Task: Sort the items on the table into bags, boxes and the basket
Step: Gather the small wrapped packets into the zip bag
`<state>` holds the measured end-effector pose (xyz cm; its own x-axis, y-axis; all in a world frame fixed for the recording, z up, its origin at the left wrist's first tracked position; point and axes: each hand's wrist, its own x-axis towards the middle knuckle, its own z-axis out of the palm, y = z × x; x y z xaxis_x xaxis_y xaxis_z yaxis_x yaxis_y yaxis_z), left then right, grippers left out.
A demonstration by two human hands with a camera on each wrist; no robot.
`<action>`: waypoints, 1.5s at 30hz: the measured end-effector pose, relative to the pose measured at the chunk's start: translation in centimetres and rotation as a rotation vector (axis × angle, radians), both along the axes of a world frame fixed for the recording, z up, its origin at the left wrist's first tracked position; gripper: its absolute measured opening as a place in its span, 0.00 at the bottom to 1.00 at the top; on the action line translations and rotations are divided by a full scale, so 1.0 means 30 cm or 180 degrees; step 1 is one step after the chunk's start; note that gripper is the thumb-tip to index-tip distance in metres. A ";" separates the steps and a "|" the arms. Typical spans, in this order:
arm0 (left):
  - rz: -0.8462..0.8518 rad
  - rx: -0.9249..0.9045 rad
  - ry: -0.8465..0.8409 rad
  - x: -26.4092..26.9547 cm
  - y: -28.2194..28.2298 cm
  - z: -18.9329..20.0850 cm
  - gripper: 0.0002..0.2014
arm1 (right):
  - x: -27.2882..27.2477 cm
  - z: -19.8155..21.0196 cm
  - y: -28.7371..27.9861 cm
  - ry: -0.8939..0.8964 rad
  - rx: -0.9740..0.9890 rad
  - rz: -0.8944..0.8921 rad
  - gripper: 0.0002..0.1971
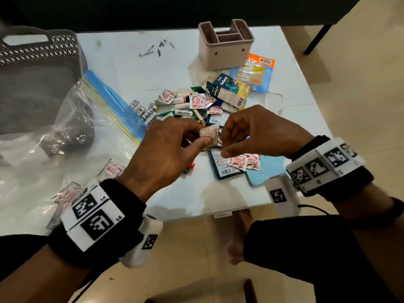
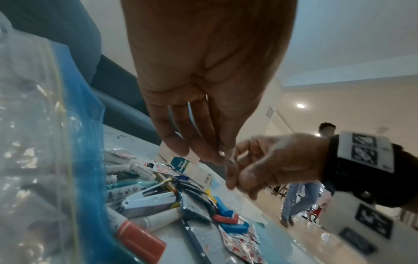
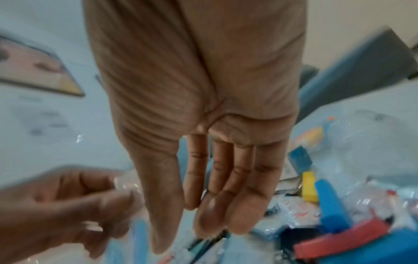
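Above the pile, my left hand (image 1: 203,136) pinches a small white chilli-flakes sachet (image 1: 209,133) between thumb and fingers. My right hand (image 1: 223,145) faces it, fingertips at the sachet's right edge and thumb apart below. In the left wrist view the sachet (image 2: 228,157) shows edge-on between my left hand (image 2: 214,151) and the right hand (image 2: 239,166). The blurred right wrist view shows my right hand (image 3: 185,232) with nearly straight fingers holding nothing. There the crinkled sachet (image 3: 126,185) sits in the left hand. More sachets (image 1: 244,161), markers (image 1: 181,112) and a medicine box (image 1: 229,90) lie on the white table (image 1: 196,204).
A clear zip bag (image 1: 76,127) with a blue seal lies open at the left, with a dark item (image 1: 70,136) and sachets (image 1: 111,169) in it. Behind it stands a grey basket (image 1: 39,51). A pink divided box (image 1: 225,44) is at the back. People (image 2: 300,196) are in the background.
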<state>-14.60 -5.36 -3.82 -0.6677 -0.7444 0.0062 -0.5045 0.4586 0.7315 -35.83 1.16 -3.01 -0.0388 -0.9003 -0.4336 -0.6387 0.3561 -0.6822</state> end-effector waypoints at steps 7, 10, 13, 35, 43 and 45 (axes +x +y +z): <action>0.0331 -0.0280 -0.0087 0.032 -0.047 0.017 0.12 | 0.029 -0.173 0.027 0.2307 0.0610 0.0263 0.21; 0.0340 -0.0281 -0.0108 0.033 -0.047 0.019 0.12 | 0.053 -0.169 0.016 0.2400 0.0652 0.0246 0.22; 0.0391 -0.0242 -0.0123 0.041 -0.052 0.012 0.15 | 0.060 -0.164 0.000 0.2186 0.0795 0.0102 0.20; 0.0633 0.0078 -0.0221 0.111 -0.142 0.015 0.10 | 0.195 0.014 -0.215 -0.2186 -0.0475 -0.1653 0.17; -0.0047 -0.0659 -0.2459 0.170 -0.102 0.064 0.24 | 0.273 -0.036 -0.283 -0.1799 -0.0882 -0.2226 0.17; 0.0000 -0.0713 -0.2320 0.176 -0.104 0.078 0.21 | 0.297 -0.045 -0.288 -0.1602 -0.1093 -0.2157 0.14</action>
